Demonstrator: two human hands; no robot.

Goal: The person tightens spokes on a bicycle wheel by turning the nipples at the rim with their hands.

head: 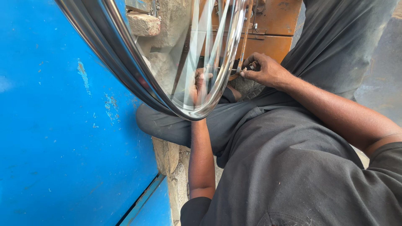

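A chipped blue metal panel (63, 125) is filling the left of the frame, with rough stone blocks (167, 155) beside it and a rusty orange cabinet (272, 25) at the upper centre. A shiny chrome wheel rim (138, 79) is arcing from the upper left down to the centre, its thin spokes (209, 50) crossing inside. The left hand (201, 86) is sitting behind the rim, its grip impossible to tell, while the right hand (264, 71), just right of centre, is pinching narrowly at a spoke end by the rim.

Glossy chrome wheel rim (125, 67); chipped blue painted panel (63, 125)
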